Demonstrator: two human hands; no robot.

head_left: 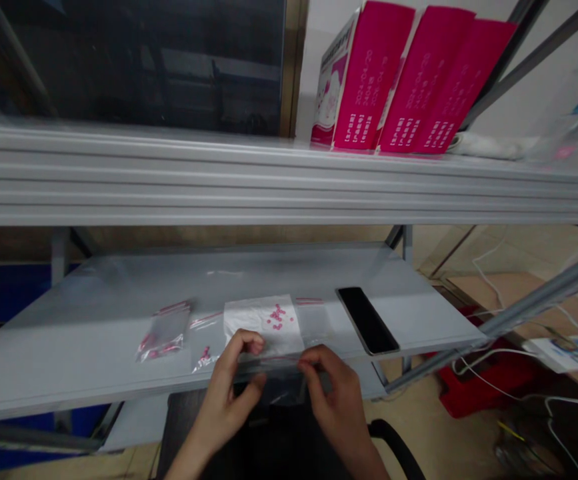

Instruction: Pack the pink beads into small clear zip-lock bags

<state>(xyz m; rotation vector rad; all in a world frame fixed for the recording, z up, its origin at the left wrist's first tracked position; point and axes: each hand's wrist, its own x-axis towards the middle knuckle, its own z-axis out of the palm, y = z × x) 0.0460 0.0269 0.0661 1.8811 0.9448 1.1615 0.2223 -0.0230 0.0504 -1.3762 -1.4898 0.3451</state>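
Note:
A clear zip bag (pixel 283 381) hangs in front of the shelf edge, its upper corner pinched by my right hand (pixel 336 393). My left hand (pixel 233 383) is at the bag's other side, its thumb and index finger curved and apart with nothing visible between them. Just beyond my hands lies a white paper sheet (pixel 241 317) with several small pink round pieces (pixel 277 317) scattered on it. Left of the paper is a flat zip bag (pixel 207 333) with a few pink pieces inside. Another flat zip bag (pixel 313 319) rests at the paper's right.
Further left, a clear bag (pixel 166 331) holds pink items. A black phone (pixel 367 320) lies on the grey shelf (pixel 103 300) at right. Above runs an upper shelf (pixel 169 183) bearing pink boxes (pixel 373 77). White cables (pixel 499 360) and a red object (pixel 479 380) are at lower right.

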